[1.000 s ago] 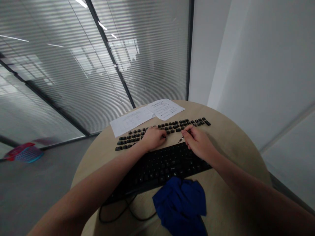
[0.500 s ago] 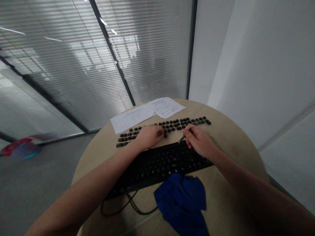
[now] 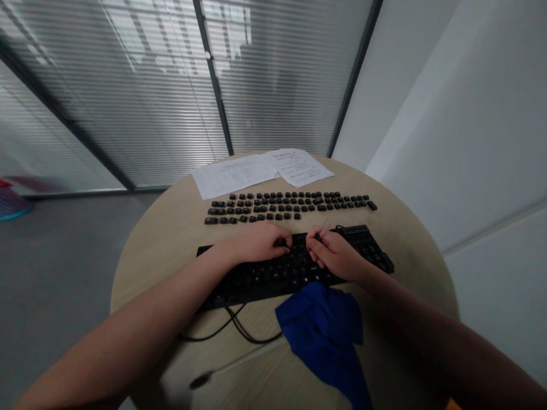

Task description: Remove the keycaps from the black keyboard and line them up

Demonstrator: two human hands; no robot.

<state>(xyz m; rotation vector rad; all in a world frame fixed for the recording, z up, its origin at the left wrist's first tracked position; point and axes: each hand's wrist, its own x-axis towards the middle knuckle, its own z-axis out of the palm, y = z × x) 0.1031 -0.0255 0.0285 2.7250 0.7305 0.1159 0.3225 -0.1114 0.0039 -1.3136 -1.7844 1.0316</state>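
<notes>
A black keyboard [image 3: 256, 287] lies across the round table below both hands. My left hand [image 3: 262, 242] is over its upper middle, thumb and forefinger pinched close to the keys; whatever is between them is hidden. Just to the right, my right hand [image 3: 333, 253] is closed around a thin tool with fine wires [image 3: 325, 223] sticking up, which looks like a wire keycap puller. Beyond the keyboard, loose black keycaps [image 3: 280, 208] lie in several rows.
Printed paper sheets [image 3: 239, 175] lie at the far side of the table [image 3: 162, 239]. A crumpled blue cloth [image 3: 320, 319] and a looped black cable [image 3: 252, 339] are at the near side. A basket [image 3: 12, 204] stands on the floor at left. Walls and blinds enclose the table.
My left hand has come back from the keycap rows to the keyboard. My right hand has shifted toward it, the tool's wires now pointing up. The view has tilted downward.
</notes>
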